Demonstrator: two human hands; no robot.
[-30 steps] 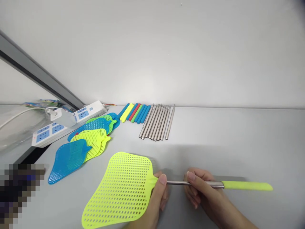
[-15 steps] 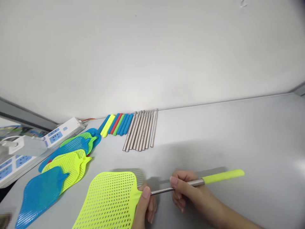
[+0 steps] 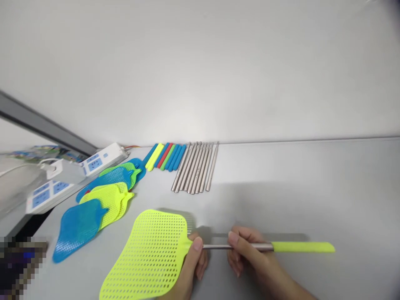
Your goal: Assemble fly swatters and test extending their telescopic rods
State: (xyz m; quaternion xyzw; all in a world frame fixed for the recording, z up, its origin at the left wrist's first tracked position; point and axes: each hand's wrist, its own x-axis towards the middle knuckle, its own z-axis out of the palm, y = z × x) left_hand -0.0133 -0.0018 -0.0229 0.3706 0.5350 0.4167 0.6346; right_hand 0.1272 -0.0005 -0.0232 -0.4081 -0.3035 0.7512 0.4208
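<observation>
A fly swatter with a yellow-green mesh head, a steel telescopic rod and a yellow-green grip lies across both my hands, just above the table. My left hand pinches it where the head's neck meets the thin rod section. My right hand is closed round the rod where the thin section enters the thicker tube. Past that hand, the yellow-green grip points right. Fingers partly hide the neck joint and the rod's step.
Several steel rods lie side by side near the wall, with coloured grips left of them. Loose swatter heads, including a blue one, overlap at the left. Behind them are white power strips. A blurred dark object is at lower left.
The view has shifted, so the table items appear farther right and slightly higher. The swatter now lies more level in the picture, its grip end lower. Both hands keep their hold.
</observation>
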